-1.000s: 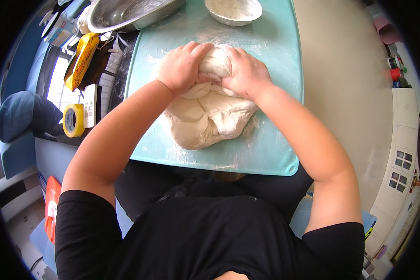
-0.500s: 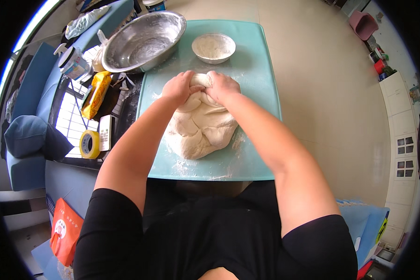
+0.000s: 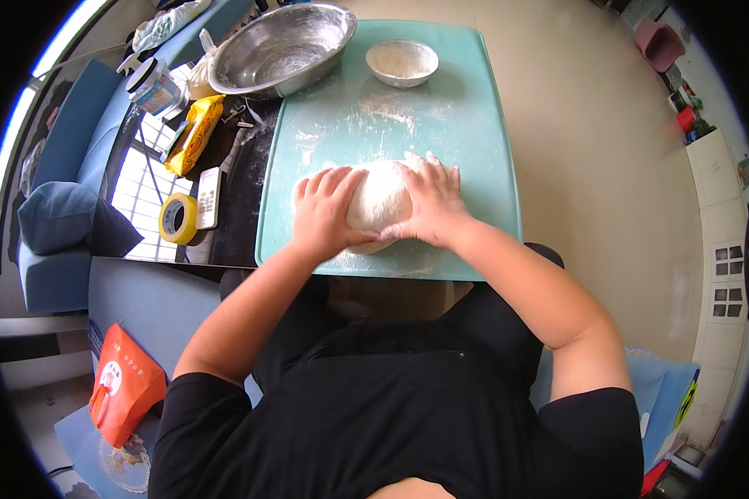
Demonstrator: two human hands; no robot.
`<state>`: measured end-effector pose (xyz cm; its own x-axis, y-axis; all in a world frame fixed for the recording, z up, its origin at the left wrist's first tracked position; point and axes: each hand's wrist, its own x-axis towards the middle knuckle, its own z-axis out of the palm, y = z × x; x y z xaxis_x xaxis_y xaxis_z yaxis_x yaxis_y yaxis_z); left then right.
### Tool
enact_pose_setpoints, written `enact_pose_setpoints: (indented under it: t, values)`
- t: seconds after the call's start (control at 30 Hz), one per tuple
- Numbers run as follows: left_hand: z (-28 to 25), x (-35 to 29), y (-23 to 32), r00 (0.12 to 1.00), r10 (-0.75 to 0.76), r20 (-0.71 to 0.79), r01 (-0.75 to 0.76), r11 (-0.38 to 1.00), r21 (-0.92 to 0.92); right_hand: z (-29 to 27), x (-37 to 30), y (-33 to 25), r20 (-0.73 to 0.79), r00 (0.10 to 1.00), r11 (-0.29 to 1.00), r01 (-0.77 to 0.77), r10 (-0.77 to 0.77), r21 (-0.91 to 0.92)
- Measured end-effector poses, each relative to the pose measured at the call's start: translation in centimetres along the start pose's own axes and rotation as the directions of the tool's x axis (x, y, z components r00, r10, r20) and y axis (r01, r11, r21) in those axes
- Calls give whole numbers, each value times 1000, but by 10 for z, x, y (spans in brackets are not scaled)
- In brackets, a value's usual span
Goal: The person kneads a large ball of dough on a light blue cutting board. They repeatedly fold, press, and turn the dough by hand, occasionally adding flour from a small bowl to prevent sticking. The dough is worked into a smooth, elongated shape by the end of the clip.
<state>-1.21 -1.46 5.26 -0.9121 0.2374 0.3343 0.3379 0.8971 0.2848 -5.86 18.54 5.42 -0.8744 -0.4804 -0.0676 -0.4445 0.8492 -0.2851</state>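
Observation:
A large pale lump of dough (image 3: 379, 198) lies near the front edge of the green board (image 3: 478, 125), its visible top smooth and rounded. My left hand (image 3: 324, 213) grips its left side, with fingers over the top and the thumb toward me. On the right side, my right hand (image 3: 431, 202) clasps the same lump, its fingers spread over the far part. Both palms hide much of the dough's sides. White flour marks streak the board beyond it.
At the board's far left stands a floury steel basin (image 3: 254, 62); a small bowl of flour (image 3: 402, 62) is at the back. A black table on the left bears a yellow packet (image 3: 195, 135), yellow tape (image 3: 177, 219), a white remote (image 3: 209, 198) and a jar (image 3: 154, 90).
Both hands have drawn nearer to me from the far end of the dough. The lump, spread and creased before, is now compact and rounded. The whole view has shifted slightly.

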Motion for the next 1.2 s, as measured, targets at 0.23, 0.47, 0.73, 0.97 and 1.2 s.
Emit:
enact_pose_setpoints:
  t: [0.23, 0.47, 0.73, 0.97, 1.2]
  values:
    - [15, 29, -28, 998, 65, 10, -65, 996, 59, 10, 36, 15, -121, 975, 975, 170, -188, -141]
    - [35, 93, -63, 996, -20, 84, 16, 998, 55, 4, 113, 43, -46, 993, 994, 110, -110, -11]
    - [58, 140, -91, 990, -99, 97, 89, 991, 97, -1, 160, 57, -77, 997, 997, 32, -27, 70]
    - [64, 140, -97, 988, -153, -14, 154, 982, 106, 10, 166, 49, -156, 986, 998, -63, 65, 18]
    - [-29, 77, -40, 994, 4, 111, 12, 990, -141, -49, 65, 9, -30, 1000, 992, 12, -8, 122]
